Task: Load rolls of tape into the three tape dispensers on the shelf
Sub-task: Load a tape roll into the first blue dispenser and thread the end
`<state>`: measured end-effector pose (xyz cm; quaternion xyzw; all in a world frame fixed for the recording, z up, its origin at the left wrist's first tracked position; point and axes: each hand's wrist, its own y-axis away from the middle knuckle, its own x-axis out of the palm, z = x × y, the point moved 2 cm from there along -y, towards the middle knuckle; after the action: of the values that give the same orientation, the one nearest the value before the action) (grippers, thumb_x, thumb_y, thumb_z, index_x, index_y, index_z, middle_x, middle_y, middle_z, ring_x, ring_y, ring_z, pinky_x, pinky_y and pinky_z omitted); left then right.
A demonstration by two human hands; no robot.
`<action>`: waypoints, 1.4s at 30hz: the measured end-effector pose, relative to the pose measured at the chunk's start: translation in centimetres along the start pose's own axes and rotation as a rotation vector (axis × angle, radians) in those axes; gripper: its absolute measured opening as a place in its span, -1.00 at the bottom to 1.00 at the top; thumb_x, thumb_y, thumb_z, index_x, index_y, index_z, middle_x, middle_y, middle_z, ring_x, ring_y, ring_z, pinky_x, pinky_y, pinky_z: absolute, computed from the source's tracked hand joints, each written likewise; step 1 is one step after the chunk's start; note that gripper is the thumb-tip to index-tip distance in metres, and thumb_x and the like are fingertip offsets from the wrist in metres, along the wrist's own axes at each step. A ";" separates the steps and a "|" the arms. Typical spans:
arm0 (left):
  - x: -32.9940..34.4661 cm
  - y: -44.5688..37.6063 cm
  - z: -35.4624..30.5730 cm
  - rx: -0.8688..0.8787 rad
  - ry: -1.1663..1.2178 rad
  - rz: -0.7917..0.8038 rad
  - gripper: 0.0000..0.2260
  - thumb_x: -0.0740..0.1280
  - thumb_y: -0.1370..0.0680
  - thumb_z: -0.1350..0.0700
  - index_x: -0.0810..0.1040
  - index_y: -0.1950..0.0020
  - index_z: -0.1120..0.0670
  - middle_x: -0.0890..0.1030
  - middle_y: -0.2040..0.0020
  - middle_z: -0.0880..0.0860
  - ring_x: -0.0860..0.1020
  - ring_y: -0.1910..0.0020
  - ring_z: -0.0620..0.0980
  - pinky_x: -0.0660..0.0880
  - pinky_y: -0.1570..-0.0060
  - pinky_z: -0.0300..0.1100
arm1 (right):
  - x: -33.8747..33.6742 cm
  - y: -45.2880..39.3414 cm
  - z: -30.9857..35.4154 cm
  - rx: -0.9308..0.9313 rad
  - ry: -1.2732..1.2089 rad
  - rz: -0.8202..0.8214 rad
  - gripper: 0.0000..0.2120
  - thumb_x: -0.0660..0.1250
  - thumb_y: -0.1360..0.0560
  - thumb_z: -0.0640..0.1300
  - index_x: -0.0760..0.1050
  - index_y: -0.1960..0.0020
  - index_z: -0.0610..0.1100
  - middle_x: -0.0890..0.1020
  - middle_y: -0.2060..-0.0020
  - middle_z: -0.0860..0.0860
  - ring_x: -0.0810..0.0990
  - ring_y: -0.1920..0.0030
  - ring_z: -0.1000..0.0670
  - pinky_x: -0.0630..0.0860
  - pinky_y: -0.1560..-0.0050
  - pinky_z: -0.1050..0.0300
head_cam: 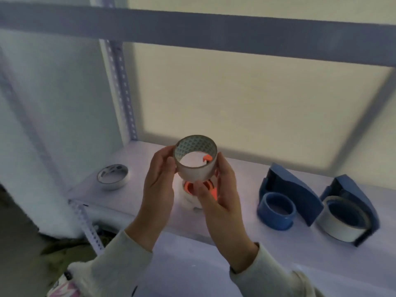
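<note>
white shelf (150,215), tape roll (113,176), three dispensers (287,196)

The white and orange dispenser (189,197) on the shelf (150,211) is mostly hidden behind the clear tape roll (196,159) and the right hand (216,189), so its shape and whether it carries tape cannot be told. The far-right blue dispenser (351,194) is partly covered by the white roll (340,224) in front of it, and both forearms are cut off by the near edge. The whole picture is soft with blur, and the pattern on the small roll (113,176) at the left is unreadable
</note>
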<state>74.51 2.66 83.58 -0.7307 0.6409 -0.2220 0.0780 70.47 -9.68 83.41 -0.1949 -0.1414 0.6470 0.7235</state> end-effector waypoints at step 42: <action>-20.2 -5.4 4.9 -0.380 -0.530 -0.015 -0.25 0.18 -0.47 0.46 0.03 -0.54 -0.05 0.28 -0.50 0.03 0.31 -0.42 -0.03 0.32 -0.31 -0.21 | 19.8 -5.2 -9.6 0.313 0.056 0.372 -0.36 0.31 -0.44 -0.40 0.31 -0.42 0.05 0.55 -0.25 0.12 0.51 -0.26 0.19 0.50 -0.26 0.17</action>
<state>79.83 22.37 76.86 -0.7694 0.6227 0.0987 0.1027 81.89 8.52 76.44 -0.1207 0.0190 0.7774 0.6170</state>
